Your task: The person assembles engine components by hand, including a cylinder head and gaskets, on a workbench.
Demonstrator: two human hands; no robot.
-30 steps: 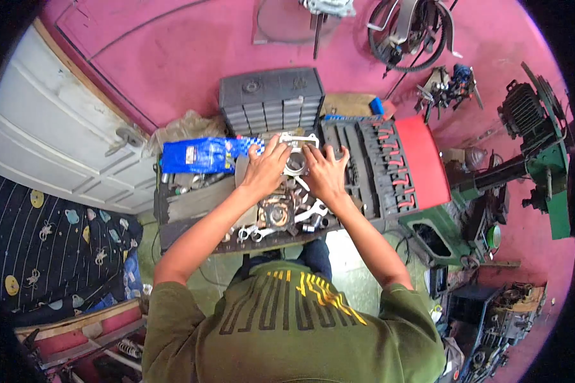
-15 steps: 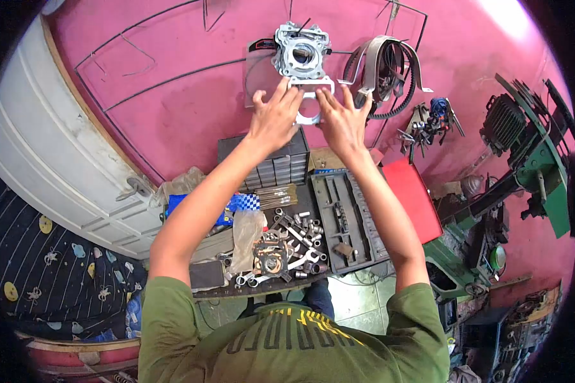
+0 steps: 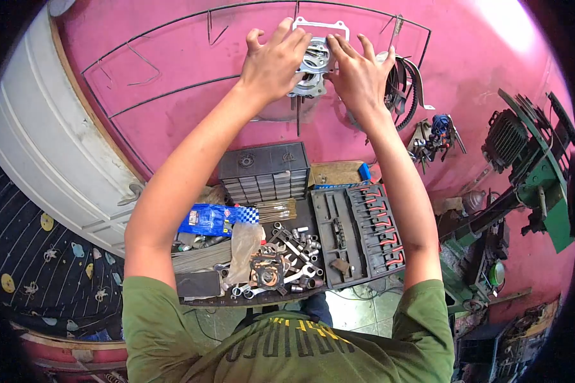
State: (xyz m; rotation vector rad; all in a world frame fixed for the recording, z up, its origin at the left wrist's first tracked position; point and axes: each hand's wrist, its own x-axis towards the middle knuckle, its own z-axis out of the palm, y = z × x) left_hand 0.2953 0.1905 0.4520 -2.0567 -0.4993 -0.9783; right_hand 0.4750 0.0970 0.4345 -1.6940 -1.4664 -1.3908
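Note:
My left hand (image 3: 276, 62) and my right hand (image 3: 359, 75) are raised in front of the pink wall, gripping a thin silver engine gasket (image 3: 331, 25) by its two sides. Its squared loop points up, and its round opening sits lower, between my fingers. Through that opening shows a grey metal engine cylinder part (image 3: 310, 86), up against the wall. The gasket overlaps this part in view, and my fingers hide much of both. Curled fingers of each hand press on the gasket's edges.
Below my arms, a bench carries a small-drawer cabinet (image 3: 262, 163), wrenches and sockets (image 3: 303, 255), a patterned gasket (image 3: 268, 273), a blue packet (image 3: 207, 220) and a tool tray with red-handled tools (image 3: 380, 223). Belts (image 3: 406, 89) hang at right. A green machine (image 3: 540, 172) stands further right.
Both hands have risen with the gasket, from below the engine part to in front of it. The view has shifted, showing more of the drawer cabinet and tool tray.

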